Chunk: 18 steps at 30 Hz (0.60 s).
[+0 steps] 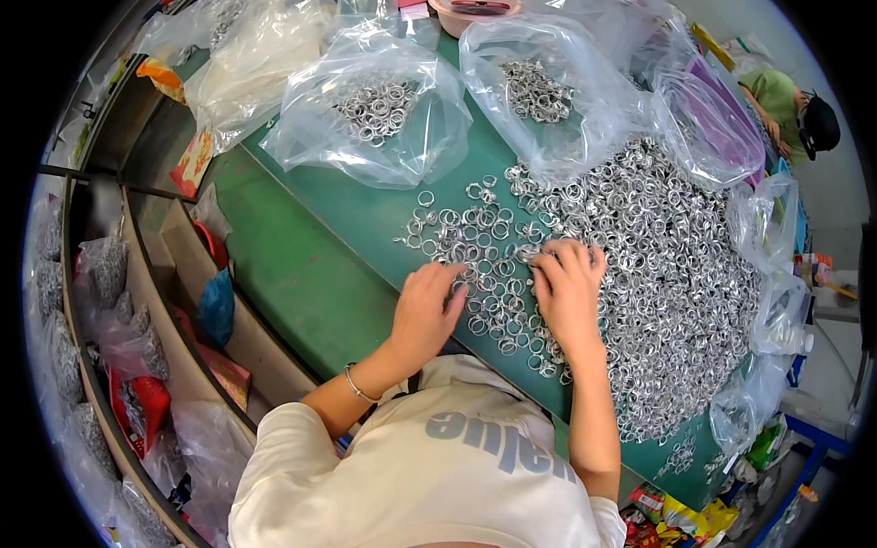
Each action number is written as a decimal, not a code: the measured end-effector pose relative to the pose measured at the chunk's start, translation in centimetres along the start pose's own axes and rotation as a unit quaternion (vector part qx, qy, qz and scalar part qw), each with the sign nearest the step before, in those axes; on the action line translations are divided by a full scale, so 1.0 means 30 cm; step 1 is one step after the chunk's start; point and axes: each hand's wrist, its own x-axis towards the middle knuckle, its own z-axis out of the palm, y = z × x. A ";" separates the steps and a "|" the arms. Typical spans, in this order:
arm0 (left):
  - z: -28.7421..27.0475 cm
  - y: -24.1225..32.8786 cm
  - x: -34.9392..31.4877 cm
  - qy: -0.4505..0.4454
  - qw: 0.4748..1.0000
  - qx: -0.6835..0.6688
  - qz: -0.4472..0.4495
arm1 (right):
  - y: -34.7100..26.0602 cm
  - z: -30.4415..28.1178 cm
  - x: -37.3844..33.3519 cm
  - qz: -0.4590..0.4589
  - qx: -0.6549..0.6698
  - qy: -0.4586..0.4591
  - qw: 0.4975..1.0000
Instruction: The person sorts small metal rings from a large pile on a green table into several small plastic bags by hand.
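Many loose silver-coloured metal rings lie on the green table. My left hand (426,300) is at the left edge of a thin scatter of rings (493,265), its thumb and index finger apart and their tips next to some rings. My right hand (570,290) lies over the boundary between this scatter and the big ring heap (671,292). Its fingers are spread and bent, with the tips down among the rings. A few rings at the right index fingertip are partly covered. I see no ring clearly gripped in either hand.
Clear plastic bags with rings, a left one (375,114) and a right one (539,91), stand at the back. A pink basin (475,20) is behind them. Left are open drawers (151,274) with bagged rings. Another person (776,105) is at the far right.
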 end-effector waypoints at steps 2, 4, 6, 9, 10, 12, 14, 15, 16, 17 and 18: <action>-0.018 -0.009 0.010 0.015 0.999 0.007 -0.035 | 0.007 -0.021 -0.022 0.037 -0.020 0.006 0.999; -0.023 -0.023 0.021 0.013 0.999 0.023 -0.020 | 0.005 -0.042 -0.030 0.084 -0.051 0.015 0.995; -0.018 -0.027 0.026 0.006 0.999 0.031 -0.011 | -0.019 -0.024 -0.013 0.080 0.035 0.096 0.992; -0.001 -0.020 0.036 -0.003 1.000 0.029 -0.011 | -0.070 0.006 0.033 0.015 0.119 0.076 0.990; -0.001 -0.012 0.039 -0.005 1.000 0.025 -0.014 | -0.081 0.024 0.041 -0.014 0.065 0.025 0.997; -0.007 -0.013 0.039 -0.002 1.000 0.022 -0.017 | -0.082 0.030 0.041 -0.028 0.005 -0.043 0.999; -0.019 -0.032 0.026 0.014 0.999 0.026 -0.025 | -0.072 0.004 0.022 -0.007 -0.004 -0.083 0.997; -0.024 -0.037 0.020 0.026 0.999 0.004 -0.042 | -0.076 -0.006 0.021 -0.002 -0.006 -0.084 0.996; -0.028 -0.040 0.015 0.035 0.998 -0.018 -0.056 | -0.081 -0.020 0.018 0.005 -0.009 -0.085 0.996; -0.032 -0.044 0.011 0.045 0.996 -0.040 -0.071 | -0.088 -0.031 0.021 0.012 -0.011 -0.085 0.996; -0.035 -0.048 0.008 0.044 0.996 -0.032 -0.070 | -0.096 -0.032 0.038 0.014 0.004 -0.064 0.998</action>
